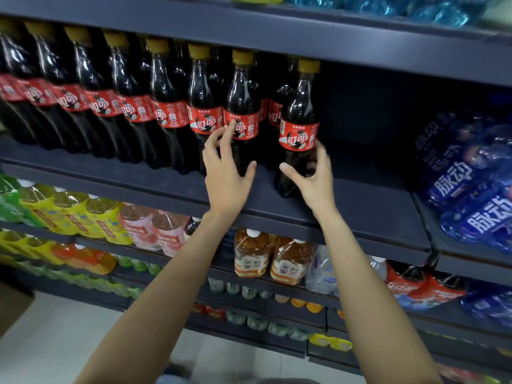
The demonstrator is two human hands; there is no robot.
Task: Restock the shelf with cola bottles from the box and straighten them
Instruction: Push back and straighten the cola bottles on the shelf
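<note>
Standing upright, yellow cap up, on dark shelf (360, 200): end cola bottle (300, 126) | right hand (313, 178) is wrapping its lower body | left hand (227, 173) is touching neighbouring bottle (241, 106), fingers loose.

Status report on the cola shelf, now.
Left hand fingers on the row-end cola bottle. Right hand wrapped round the forward cola bottle, upright on the shelf. Bare shelf to its right, nothing blocking.
</note>
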